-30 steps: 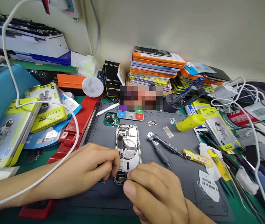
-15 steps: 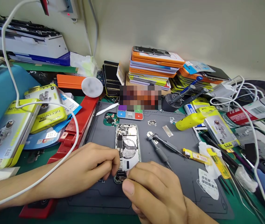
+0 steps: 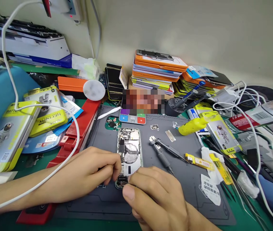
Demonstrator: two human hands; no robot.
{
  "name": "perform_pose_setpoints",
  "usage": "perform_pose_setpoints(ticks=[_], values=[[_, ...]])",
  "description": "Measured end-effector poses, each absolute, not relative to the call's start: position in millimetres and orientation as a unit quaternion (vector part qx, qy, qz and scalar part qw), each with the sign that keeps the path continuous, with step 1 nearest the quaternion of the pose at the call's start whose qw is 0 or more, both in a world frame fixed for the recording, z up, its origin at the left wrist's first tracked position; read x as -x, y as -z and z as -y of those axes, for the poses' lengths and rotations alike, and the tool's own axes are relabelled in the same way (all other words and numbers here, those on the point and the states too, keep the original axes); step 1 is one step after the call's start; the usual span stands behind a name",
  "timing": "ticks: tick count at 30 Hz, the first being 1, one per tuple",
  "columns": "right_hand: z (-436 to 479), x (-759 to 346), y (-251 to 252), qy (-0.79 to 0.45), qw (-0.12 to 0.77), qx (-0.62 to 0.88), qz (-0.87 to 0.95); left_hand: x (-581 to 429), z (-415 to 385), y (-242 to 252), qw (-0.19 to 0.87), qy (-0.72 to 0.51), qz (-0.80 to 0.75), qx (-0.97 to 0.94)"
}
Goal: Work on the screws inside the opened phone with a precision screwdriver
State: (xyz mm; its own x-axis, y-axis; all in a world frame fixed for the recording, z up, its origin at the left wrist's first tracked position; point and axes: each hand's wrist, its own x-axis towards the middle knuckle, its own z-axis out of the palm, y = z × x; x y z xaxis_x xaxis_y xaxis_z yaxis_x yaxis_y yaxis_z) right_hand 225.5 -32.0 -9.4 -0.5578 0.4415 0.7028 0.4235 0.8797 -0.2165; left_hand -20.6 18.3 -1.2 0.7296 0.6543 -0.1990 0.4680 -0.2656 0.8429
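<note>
A smartphone (image 3: 134,163) with its inside exposed lies upright in view on a dark grey work mat (image 3: 98,205); its circular coil, circuit parts and metal frame show. My left hand (image 3: 95,170) rests along the phone's lower left edge, fingers curled in against it, their tips partly hidden. Over the lower right corner, my right hand (image 3: 158,199) is closed in a pinch with thumb and fingers together. Whatever sits between those fingertips is hidden. Right of the phone lie two slim screwdrivers, one dark grey (image 3: 161,157) and one thinner (image 3: 172,150).
A red clamp-like stand (image 3: 78,128) and battery boxes (image 3: 9,138) line the left. At the right are a yellow bottle (image 3: 191,126), yellow knife-like tools (image 3: 199,161) and tweezers (image 3: 249,195). Stacked orange cases (image 3: 160,64) stand behind. A white cable (image 3: 77,134) crosses above my left forearm.
The whole view has shifted slightly, so most things sit a little further left. Both hands keep nearly the same pose at the phone.
</note>
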Motion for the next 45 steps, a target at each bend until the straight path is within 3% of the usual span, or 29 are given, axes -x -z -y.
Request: perform_pose_setpoints(ticks=[45], values=[[31.5,-218.8,8.2,0.005,0.424,0.255,0.869,19.6,-19.5,-0.6,0.499,-0.094,-0.349,-0.788]])
